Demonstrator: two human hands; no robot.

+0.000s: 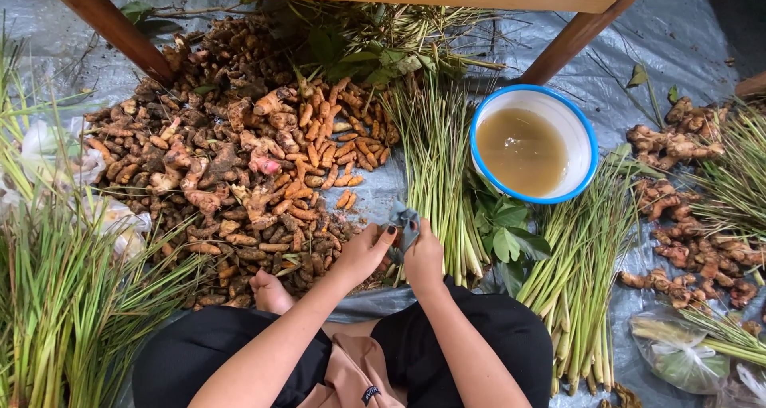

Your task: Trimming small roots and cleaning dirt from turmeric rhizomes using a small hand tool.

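My left hand (363, 252) and my right hand (424, 256) meet low in the middle of the head view, both closed on a small crumpled grey cloth (404, 220) held between them. Just beyond the hands lies a bundle of lemongrass stalks (435, 169). A big heap of turmeric and ginger roots (239, 161) spreads to the left of my hands. A white bowl with a blue rim (578, 125), holding murky brown water, stands to the upper right. My bare foot (270, 293) rests beside the root heap.
More lemongrass (578, 280) lies at the right, with ginger roots (686, 248) and a plastic bag of greens (678, 352) beyond. Long green grass (64, 312) fills the left. Wooden table legs (112, 25) and green leaves (503, 236) stand on the grey plastic sheet (662, 41).
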